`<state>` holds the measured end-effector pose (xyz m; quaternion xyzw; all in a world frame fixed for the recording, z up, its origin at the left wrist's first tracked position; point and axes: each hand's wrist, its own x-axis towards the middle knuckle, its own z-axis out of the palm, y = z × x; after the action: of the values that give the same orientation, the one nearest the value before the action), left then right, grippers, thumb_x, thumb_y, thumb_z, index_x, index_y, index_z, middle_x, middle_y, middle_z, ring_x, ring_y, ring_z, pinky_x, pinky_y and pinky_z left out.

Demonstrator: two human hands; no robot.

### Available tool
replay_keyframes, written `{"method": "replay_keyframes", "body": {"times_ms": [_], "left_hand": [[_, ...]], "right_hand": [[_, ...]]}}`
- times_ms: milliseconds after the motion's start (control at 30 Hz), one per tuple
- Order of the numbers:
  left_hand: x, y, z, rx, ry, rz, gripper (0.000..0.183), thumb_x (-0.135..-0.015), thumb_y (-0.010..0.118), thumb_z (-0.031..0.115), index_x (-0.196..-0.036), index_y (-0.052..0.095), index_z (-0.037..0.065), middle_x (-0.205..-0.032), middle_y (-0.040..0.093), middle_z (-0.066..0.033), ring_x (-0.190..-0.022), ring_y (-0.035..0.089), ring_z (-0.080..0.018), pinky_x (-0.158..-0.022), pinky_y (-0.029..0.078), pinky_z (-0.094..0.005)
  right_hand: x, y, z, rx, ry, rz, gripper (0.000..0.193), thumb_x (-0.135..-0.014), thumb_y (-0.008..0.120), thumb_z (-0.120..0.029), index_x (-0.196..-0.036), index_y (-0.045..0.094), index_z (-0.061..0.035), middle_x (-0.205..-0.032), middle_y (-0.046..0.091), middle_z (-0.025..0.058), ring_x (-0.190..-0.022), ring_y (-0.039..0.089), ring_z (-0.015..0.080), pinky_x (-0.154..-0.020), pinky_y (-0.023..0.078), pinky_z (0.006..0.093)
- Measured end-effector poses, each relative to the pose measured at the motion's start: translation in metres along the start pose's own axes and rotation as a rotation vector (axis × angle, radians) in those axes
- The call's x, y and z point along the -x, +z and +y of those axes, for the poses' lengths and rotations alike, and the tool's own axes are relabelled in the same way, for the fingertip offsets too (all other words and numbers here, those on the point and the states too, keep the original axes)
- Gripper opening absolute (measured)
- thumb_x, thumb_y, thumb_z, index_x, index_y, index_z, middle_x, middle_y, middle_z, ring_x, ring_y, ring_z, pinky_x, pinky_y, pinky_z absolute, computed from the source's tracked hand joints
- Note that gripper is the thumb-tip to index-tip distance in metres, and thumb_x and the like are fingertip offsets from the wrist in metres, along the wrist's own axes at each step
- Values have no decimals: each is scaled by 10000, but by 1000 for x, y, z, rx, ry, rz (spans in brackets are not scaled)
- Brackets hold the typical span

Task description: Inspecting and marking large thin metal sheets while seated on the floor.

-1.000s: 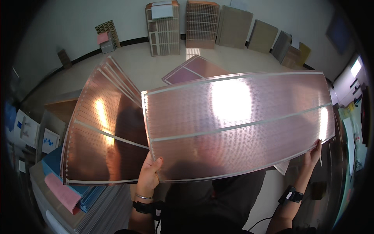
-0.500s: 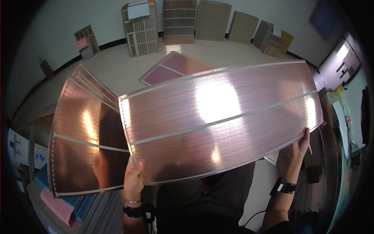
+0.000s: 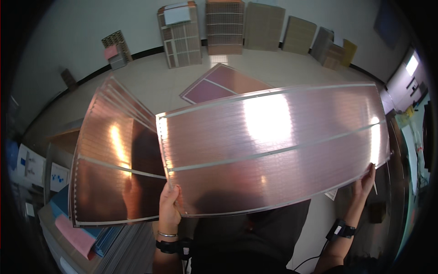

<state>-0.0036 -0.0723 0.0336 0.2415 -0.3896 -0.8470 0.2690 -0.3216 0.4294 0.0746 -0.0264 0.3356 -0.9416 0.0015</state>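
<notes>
I hold a large shiny copper-coloured sheet (image 3: 273, 146) flat in front of me, with a fine grid pattern and pale strips running along its length. My left hand (image 3: 169, 210) grips its lower left edge, thumb on top. At the lower right corner my right hand (image 3: 365, 185) holds the sheet's edge. Bright light glares off the middle of the sheet. Both wrists wear dark bands.
A stack of similar copper sheets (image 3: 114, 164) lies to the left on a bench, above pink and blue sheets (image 3: 82, 235). Another pinkish sheet (image 3: 219, 84) lies on the floor. Several panels (image 3: 223, 25) lean against the far wall.
The held sheet has shifted to the right and slightly lower in view, with the stack on the left showing more.
</notes>
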Motion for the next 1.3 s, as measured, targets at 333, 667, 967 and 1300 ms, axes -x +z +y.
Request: {"method": "replay_keyframes", "body": {"times_ms": [333, 667, 967, 1300], "left_hand": [[0, -18, -11, -3, 67, 34, 243, -928, 439, 199, -1052, 518, 6, -946, 561, -17, -861, 522, -62, -752, 434, -193], [-17, -30, -26, -133, 196, 262, 201, -921, 452, 157, -840, 548, 0, -793, 502, 17, -748, 457, -47, -700, 382, -180], [-27, -30, -42, -314, 199, 212, 251, -915, 480, 217, -888, 564, -18, -818, 519, 15, -776, 464, -54, -709, 376, -187], [7, 32, 7, -670, -211, 90, 239, -893, 451, 240, -966, 541, 30, -840, 528, -42, -807, 503, -130, -714, 413, -226]], "right_hand": [[18, 10, 0, 66, -65, 19, 241, -914, 463, -223, -1023, 544, -24, -1017, 593, 73, -945, 559, 151, -838, 463, 280], [33, -6, -62, 48, -286, 40, 212, -910, 466, -158, -1005, 564, 4, -970, 623, 63, -914, 587, 137, -844, 464, 262], [79, 14, -84, 303, -473, 104, 301, -907, 459, -137, -1186, 471, -23, -1127, 560, 76, -1043, 529, 162, -917, 406, 295], [96, 26, -85, 420, -532, 114, 411, -882, 499, -110, -1242, 364, 31, -1150, 521, 140, -1046, 531, 198, -891, 447, 304]]}}
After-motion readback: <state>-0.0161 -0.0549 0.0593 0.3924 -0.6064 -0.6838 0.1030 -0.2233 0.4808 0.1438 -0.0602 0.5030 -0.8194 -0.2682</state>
